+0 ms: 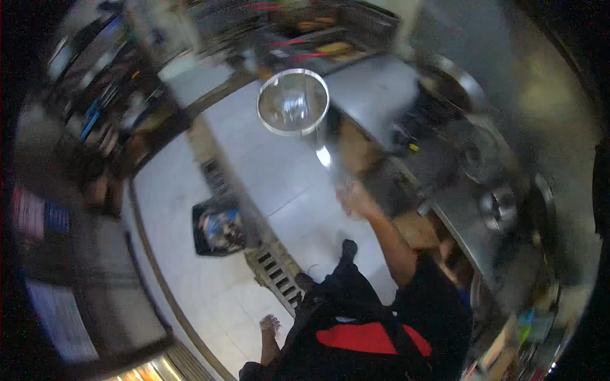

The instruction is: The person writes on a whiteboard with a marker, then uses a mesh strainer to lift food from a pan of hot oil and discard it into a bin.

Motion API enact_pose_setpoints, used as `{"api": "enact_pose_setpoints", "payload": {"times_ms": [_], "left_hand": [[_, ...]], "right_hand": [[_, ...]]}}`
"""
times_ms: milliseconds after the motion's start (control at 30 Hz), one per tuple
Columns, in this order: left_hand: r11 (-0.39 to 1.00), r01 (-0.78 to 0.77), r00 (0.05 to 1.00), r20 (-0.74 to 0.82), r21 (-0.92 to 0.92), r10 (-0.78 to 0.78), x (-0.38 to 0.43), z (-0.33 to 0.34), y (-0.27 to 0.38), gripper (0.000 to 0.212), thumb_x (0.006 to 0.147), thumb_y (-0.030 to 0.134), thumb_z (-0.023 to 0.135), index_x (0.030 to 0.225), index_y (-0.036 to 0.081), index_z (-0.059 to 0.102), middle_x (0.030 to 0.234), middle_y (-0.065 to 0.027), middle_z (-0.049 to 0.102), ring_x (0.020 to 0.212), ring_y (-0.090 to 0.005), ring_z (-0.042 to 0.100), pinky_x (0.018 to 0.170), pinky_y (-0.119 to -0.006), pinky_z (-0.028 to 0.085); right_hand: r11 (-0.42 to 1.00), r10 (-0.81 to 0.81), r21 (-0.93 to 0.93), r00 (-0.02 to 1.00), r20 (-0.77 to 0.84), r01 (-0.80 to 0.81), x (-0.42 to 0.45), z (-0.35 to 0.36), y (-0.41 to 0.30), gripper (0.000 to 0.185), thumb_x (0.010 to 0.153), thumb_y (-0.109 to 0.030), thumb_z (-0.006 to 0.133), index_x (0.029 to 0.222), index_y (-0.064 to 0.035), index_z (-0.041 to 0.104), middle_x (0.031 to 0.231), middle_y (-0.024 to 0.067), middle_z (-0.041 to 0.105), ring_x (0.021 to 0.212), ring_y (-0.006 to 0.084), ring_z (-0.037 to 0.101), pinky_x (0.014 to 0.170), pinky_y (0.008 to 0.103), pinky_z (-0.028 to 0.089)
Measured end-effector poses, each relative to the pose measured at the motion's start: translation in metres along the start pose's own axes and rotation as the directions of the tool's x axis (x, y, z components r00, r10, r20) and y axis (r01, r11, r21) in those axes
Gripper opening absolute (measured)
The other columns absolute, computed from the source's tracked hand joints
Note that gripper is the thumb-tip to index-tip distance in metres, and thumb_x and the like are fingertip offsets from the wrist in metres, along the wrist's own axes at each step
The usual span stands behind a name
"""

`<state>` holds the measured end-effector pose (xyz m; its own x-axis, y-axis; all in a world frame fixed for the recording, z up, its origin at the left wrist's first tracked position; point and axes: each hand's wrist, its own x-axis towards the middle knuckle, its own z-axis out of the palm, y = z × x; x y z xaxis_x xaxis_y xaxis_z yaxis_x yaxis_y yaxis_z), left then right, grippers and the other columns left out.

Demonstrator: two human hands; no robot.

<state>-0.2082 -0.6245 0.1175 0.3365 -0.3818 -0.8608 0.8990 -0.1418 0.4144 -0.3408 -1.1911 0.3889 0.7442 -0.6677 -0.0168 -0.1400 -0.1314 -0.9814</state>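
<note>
My right hand (351,197) is closed around the handle of a round metal strainer or pan (293,102), held out in front of me above the floor. Its rim is bright, and blur hides whether the bowl is mesh or solid. Low at my left side, my left hand (270,324) hangs over the tiles with its fingers apart and nothing in it. Dark clothing with a red patch covers my body.
A stove or worktop (457,205) with metal pans runs along the right. On the pale tiled floor are a drain grating (281,278) and a black bin (195,231) holding refuse. Blurred shelves (95,105) line the left.
</note>
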Motion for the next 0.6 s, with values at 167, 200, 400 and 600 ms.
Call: {"api": "enact_pose_setpoints", "payload": {"times_ms": [167, 200, 400, 600], "left_hand": [[0.984, 0.14, 0.972, 0.176, 0.105, -0.157, 0.086, 0.08, 0.054, 0.017, 0.079, 0.023, 0.053, 0.089, 0.009, 0.055, 0.067, -0.0067, 0.054, 0.053, -0.0205, 0.051, 0.046, -0.032, 0.042], [0.956, -0.1, 0.956, 0.292, 0.275, 0.016, 0.094, 0.114, 0.056, 0.018, 0.08, 0.019, 0.053, 0.092, 0.006, 0.055, 0.068, -0.0083, 0.054, 0.052, -0.0204, 0.051, 0.046, -0.032, 0.043], [0.924, -0.164, 0.974, 0.206, 0.345, 0.096, 0.172, 0.175, 0.052, 0.02, 0.086, 0.021, 0.045, 0.092, 0.003, 0.052, 0.065, -0.0108, 0.053, 0.048, -0.022, 0.05, 0.039, -0.032, 0.041], [0.849, 0.516, 0.41, 0.903, -0.115, -0.127, 0.181, 0.253, 0.011, 0.044, 0.085, 0.047, 0.038, 0.09, 0.005, 0.051, 0.078, -0.0085, 0.049, 0.066, -0.0235, 0.044, 0.053, -0.039, 0.036]], "right_hand": [[0.984, 0.014, -0.141, 0.831, -0.555, -0.11, -0.056, -0.172, -0.137, 0.042, 0.08, -0.013, 0.054, 0.119, -0.0052, 0.041, 0.088, 0.006, 0.056, 0.062, 0.0141, 0.056, 0.047, 0.0264, 0.048], [0.955, 0.027, -0.21, 0.768, -0.64, -0.209, -0.072, -0.224, -0.132, 0.046, 0.077, -0.012, 0.056, 0.121, -0.0059, 0.04, 0.087, 0.0053, 0.056, 0.067, 0.0132, 0.057, 0.047, 0.0251, 0.048], [0.366, -0.429, -0.788, 0.661, -0.615, -0.495, -0.105, -0.438, -0.151, 0.033, 0.078, -0.015, 0.054, 0.103, 0.0047, 0.049, 0.076, 0.0245, 0.056, 0.073, 0.0356, 0.058, 0.064, 0.0432, 0.044], [0.642, -0.145, -0.559, 0.633, -0.76, -0.524, -0.096, -0.516, -0.163, 0.024, 0.079, -0.008, 0.045, 0.098, 0.0061, 0.05, 0.091, 0.028, 0.057, 0.084, 0.0374, 0.058, 0.069, 0.0425, 0.046]]}}
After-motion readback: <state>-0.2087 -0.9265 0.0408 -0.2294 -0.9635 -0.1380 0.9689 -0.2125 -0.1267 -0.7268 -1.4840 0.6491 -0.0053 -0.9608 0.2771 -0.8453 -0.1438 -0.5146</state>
